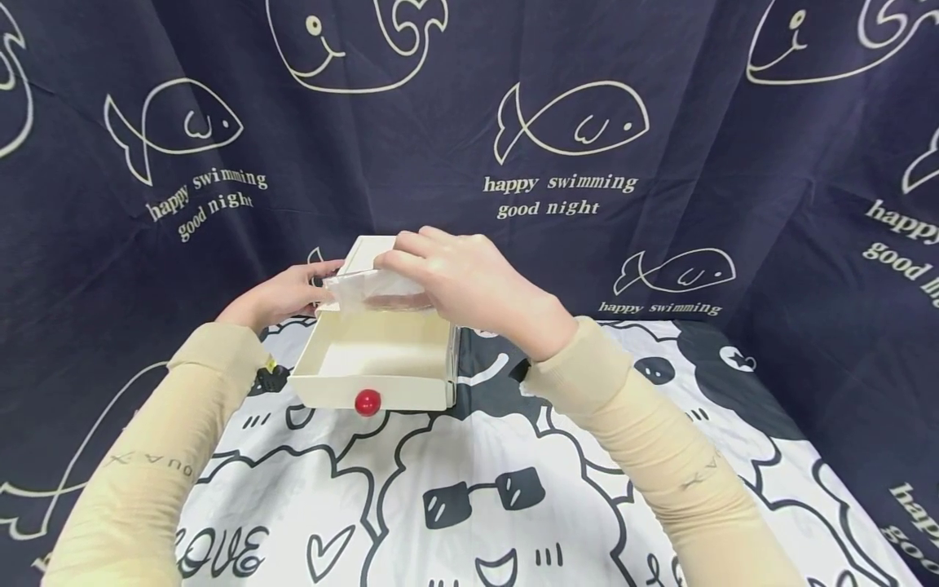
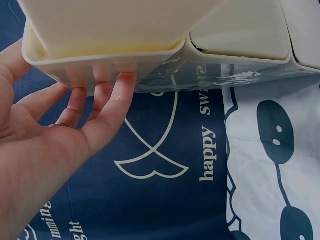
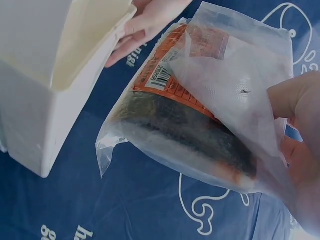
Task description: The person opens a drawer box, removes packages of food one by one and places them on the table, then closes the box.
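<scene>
A cream-white drawer unit stands at the back of the cloth. Its top drawer, with a red knob on the front, is pulled out toward me. Against the unit's left side rests my left hand, its fingertips touching the outer wall. Above the back of the drawer, my right hand grips a clear plastic packet by one end. The packet holds a dark, slab-like food and carries an orange label with a barcode; its exact contents cannot be told.
Below the top drawer, a second drawer sits closed in the left wrist view. A dark item with a yellow part lies left of the unit. A cartoon-printed cloth covers the table. Behind hangs a navy curtain with fish drawings.
</scene>
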Tool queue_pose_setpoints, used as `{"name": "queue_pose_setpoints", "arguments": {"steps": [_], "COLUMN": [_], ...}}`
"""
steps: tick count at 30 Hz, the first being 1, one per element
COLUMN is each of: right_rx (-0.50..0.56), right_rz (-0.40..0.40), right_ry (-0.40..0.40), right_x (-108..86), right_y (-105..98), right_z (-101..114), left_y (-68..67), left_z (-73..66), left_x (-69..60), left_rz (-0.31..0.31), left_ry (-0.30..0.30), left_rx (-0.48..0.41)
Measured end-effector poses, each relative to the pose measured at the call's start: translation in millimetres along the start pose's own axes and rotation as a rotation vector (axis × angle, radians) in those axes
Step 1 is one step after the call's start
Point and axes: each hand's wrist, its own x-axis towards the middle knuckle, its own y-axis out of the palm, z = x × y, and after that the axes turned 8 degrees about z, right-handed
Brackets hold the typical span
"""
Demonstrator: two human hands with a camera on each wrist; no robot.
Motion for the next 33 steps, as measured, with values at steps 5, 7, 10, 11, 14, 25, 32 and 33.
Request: {"name": "queue_pose_setpoints", "arguments": {"steps": [5,7,10,11,14,25,32,33], "right_rx": [-0.020,-0.023,-0.023,-0.022,-0.030,-0.117,-0.094,-0.097], "right_rz": [-0.018,-0.038,-0.063,-0.067,-0.081,-0.179,-0.088,-0.081], "right_ry": [0.005,0.009,0.011,0.014,0.028,0.053,0.104,0.107], "right_x": [-2.8,-4.5,-7.3,-8.8,-12.9,-31.1,-49.9,-52.5], "right_y": [-4,-4,-4,-4,-3,5,11,12], "right_z": [-10,-14,-20,-22,-29,-57,-76,-78], "left_y": [-0.4,0.2,1.0,1.3,2.1,2.0,1.9,1.8], "left_z": [-0.5,-0.6,-0.6,-1.0,-1.7,-1.6,0.2,0.2], "left_x": [-0.1,0.8,1.4,1.3,0.9,-0.6,1.0,0.6], "left_rz": [0.003,0.000,-0.011,-0.014,-0.023,-0.056,-0.050,-0.046], "left_ry": [-0.010,-0.013,-0.018,-0.019,-0.021,-0.022,-0.011,-0.008], "left_rx": [0.007,0.013,0.012,0.013,0.018,0.040,0.040,0.038]}}
